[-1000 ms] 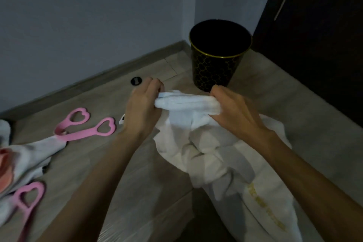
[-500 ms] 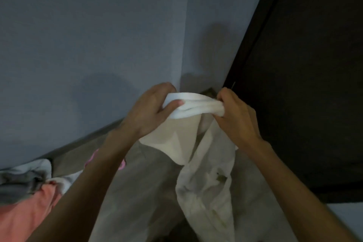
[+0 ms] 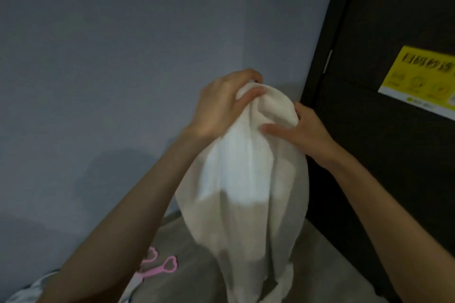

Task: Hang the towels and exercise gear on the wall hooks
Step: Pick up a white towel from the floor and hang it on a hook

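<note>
Both hands, left hand (image 3: pixel 221 103) and right hand (image 3: pixel 301 128), pinch the bunched top of the white towel (image 3: pixel 246 179). No hook visible yet, so I'd keep that fold tight and find one first.

The towel (image 3: pixel 248 179) is plain white against a blue-grey wall (image 3: pixel 110 56). To the right, a dark brown door (image 3: pixel 384 160) carries a yellow sticker (image 3: pixel 423 76) with black print. Pink heart-looped handles (image 3: pixel 160 268) lie on the grey-brown floor (image 3: pixel 197 263).
</note>
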Demonstrator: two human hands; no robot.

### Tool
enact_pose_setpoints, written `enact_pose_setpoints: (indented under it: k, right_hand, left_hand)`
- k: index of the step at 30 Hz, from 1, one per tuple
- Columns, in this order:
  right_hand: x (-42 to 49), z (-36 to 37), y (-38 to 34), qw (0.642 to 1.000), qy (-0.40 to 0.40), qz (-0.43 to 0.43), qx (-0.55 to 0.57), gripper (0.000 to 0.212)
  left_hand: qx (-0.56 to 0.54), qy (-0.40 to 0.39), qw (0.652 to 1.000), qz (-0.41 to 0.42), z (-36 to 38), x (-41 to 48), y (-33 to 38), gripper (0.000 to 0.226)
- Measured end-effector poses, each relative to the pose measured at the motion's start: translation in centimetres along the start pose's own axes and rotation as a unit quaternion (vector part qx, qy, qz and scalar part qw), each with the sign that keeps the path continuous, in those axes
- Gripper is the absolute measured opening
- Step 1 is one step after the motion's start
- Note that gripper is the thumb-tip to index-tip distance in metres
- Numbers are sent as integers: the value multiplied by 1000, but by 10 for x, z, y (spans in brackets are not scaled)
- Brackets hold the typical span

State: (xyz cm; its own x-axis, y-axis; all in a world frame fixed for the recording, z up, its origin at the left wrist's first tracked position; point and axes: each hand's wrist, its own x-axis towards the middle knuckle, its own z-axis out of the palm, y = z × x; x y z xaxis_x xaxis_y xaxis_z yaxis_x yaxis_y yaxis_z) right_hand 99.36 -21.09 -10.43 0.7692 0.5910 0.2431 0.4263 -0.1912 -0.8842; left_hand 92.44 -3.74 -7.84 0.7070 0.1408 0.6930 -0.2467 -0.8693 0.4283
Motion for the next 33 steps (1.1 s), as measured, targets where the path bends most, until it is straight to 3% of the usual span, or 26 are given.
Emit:
enact_pose_setpoints:
  k: [4, 6, 9, 13, 18, 22, 26, 29, 33]
  right_hand:
    - [-1, -8, -23, 998, -3, -61, -5, 32]
    - [-4, -7, -27, 995, 5, -99, -5, 23]
    - [-3, -1, -25, 990, 17, -126, -53, 26]
    - [2, 7, -23, 993, 25, -90, -77, 26]
    - [6, 2, -21, 997, -9, 35, -74, 39]
    - [22, 2, -50, 994, 94, -56, -7, 23]
    - [41, 1, -70, 977, 169, -131, 7, 29]
    - [53, -6, -77, 969, 187, -161, -11, 39]
    - [60, -9, -86, 968, 168, -181, -38, 36]
  left_hand:
    - [67, 29, 993, 92, -25, 11, 17, 22]
    - [94, 38, 989, 109, -38, 12, 18, 24]
    - [110, 74, 986, 105, -60, 14, 21, 23]
    - [120, 167, 977, 52, -92, 11, 17, 21]
    - [160, 243, 956, -37, -142, 6, 0, 26]
    - [183, 236, 950, -88, -160, -6, -17, 27]
    - [256, 152, 952, -70, -185, -15, -33, 33]
    - [303, 66, 949, -51, -201, -20, -41, 48]
    - [355, 91, 916, -161, -206, -35, -57, 39]
